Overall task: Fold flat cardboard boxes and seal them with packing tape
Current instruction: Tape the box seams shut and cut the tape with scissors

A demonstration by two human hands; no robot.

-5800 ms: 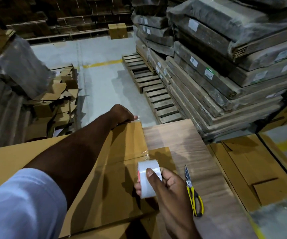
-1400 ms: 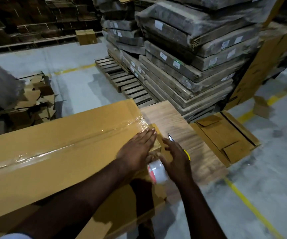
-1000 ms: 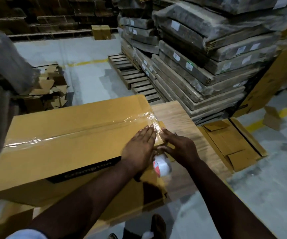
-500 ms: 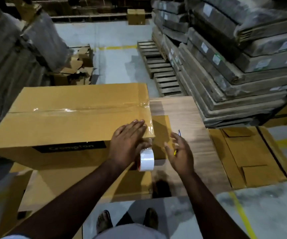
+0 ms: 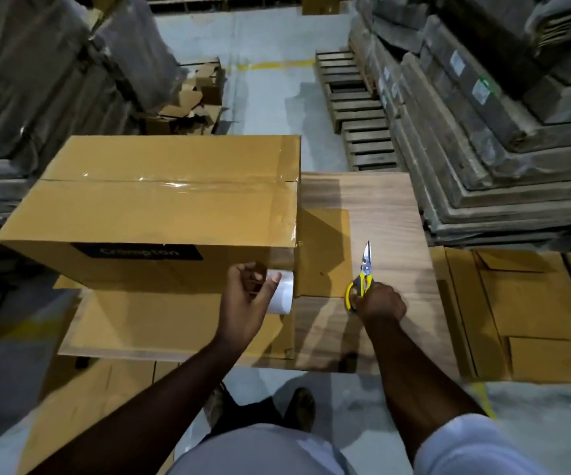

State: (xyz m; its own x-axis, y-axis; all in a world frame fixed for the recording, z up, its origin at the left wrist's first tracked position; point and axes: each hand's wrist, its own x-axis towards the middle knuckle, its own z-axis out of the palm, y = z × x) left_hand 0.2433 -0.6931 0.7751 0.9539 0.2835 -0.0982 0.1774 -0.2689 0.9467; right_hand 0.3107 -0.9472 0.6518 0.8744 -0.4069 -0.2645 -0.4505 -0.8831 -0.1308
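Closest in, two bare forearms reach out from pale sleeves, with a pair of shoes point(image 5: 303, 406) on the grey floor below. The left hand point(image 5: 243, 303) curls its fingers round the tape roll point(image 5: 282, 291), thumb laid over the white roll's face, holding it right at the near right corner of the cardboard box point(image 5: 160, 207). A strip of clear tape runs up from the roll onto the box's front face. Over on the other side, the right hand point(image 5: 378, 301) closes round the yellow handles of the scissors point(image 5: 363, 275), which lie on the wooden board point(image 5: 387, 214) with blades together, pointing away from the person.

The box stands assembled, flaps shut, a shiny band of tape along the top seam and a dark printed label on its near side. It sits on flat cardboard sheets point(image 5: 160, 323) that overlap the board. More flattened cartons point(image 5: 524, 313) lie on the floor to the right.

Further out, a wooden pallet point(image 5: 356, 108) rests on the floor, wrapped stacks of flat stock point(image 5: 489, 114) rise on the right, and crumpled scrap cardboard point(image 5: 188, 104) is heaped at the far left.
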